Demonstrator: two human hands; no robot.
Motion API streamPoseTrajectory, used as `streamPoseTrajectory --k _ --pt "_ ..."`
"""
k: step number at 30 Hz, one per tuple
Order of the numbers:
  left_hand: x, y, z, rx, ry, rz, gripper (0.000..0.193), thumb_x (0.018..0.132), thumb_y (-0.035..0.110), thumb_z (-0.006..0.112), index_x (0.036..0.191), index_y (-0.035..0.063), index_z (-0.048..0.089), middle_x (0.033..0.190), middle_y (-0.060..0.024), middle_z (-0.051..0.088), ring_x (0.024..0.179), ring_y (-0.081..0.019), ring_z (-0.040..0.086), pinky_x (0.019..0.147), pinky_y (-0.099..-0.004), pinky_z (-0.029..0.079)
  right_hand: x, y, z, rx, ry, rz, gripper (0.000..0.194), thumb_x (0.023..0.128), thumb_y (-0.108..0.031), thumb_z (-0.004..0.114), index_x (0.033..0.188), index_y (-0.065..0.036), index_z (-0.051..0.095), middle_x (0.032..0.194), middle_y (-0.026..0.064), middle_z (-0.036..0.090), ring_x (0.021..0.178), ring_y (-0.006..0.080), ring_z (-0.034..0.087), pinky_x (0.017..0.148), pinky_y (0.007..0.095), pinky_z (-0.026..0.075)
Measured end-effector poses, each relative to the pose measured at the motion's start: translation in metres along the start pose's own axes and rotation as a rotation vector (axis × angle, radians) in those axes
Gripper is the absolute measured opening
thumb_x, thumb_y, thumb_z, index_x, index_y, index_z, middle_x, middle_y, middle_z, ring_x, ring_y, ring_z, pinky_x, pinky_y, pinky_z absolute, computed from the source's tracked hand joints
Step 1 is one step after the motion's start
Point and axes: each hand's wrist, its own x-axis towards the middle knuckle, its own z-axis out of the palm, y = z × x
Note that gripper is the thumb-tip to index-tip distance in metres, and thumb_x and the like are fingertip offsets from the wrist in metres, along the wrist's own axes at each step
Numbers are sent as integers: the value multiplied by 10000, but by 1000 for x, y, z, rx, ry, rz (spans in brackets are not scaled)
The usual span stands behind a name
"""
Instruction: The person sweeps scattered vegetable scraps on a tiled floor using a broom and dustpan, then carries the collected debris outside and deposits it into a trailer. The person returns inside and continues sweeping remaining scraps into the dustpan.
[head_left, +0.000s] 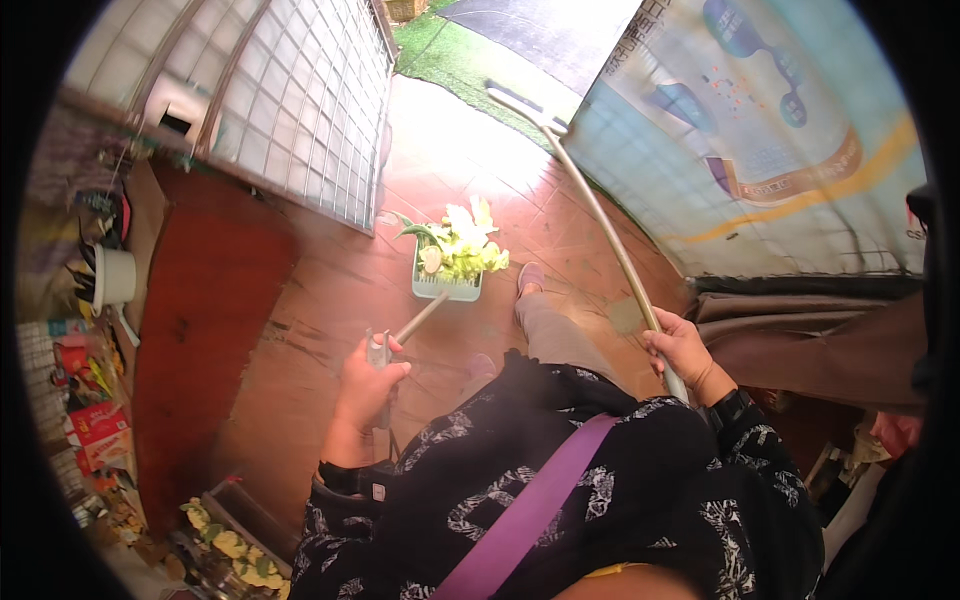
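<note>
My left hand (361, 390) is closed around the top of a dustpan's handle (421, 318). The handle slopes forward to a pale green dustpan (445, 291) low over the tiled floor; whether it touches the tiles I cannot tell. Yellow-green vegetable leaves (465, 251) are heaped in it. On the other side, my right hand (681, 349) grips a long metal pole (600, 214) near its lower end in the picture. A wide, flat broom or squeegee head (521, 106) sits at the pole's far end, by the doorway; its exact kind is unclear.
A barred door or panel (300, 112) stands at front left, and a printed panel (750, 135) at front right. Green artificial turf (435, 45) lies outside. To my left are a red-brown board (210, 315), a white pot (114, 279) and packaged goods (97, 427). Brown cloth (810, 337) hangs right.
</note>
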Motion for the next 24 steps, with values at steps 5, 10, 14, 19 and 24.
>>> streamPoseTrajectory --k 5,10,14,19,24 --pt "27 84 56 -25 132 -37 251 728 -50 593 935 66 514 610 -10 485 407 -82 409 362 -243 330 91 -11 -67 163 -27 28 262 852 -42 526 1112 -6 541 648 10 510 414 79 472 369 227 416" --pt "51 161 85 -90 189 9 259 731 -52 586 951 61 505 604 -8 456 402 -80 391 356 -246 331 164 -45 -96 180 -29 97 132 834 -51 544 956 -4 557 625 14 509 407 89 473 370 241 425" --pt "82 209 97 -109 249 6 269 729 -68 580 951 61 500 609 -5 449 401 -81 393 355 -251 353 218 -89 -98 107 4 96 76 834 -60 551 894 -14 550 623 26 513 416 103 482 377 256 434" --pt "142 256 88 -165 206 53 271 720 -74 581 938 61 493 612 -7 449 405 -85 407 358 -258 359 305 -151 -77 261 -70 122 88 856 -77 548 793 -34 504 639 38 510 477 114 509 394 270 444" --pt "243 297 49 -163 58 92 286 705 -75 616 937 51 506 620 -22 492 414 -89 436 365 -250 359 376 -224 -32 268 40 83 125 854 -86 541 755 -14 515 642 56 522 501 149 526 441 318 474"
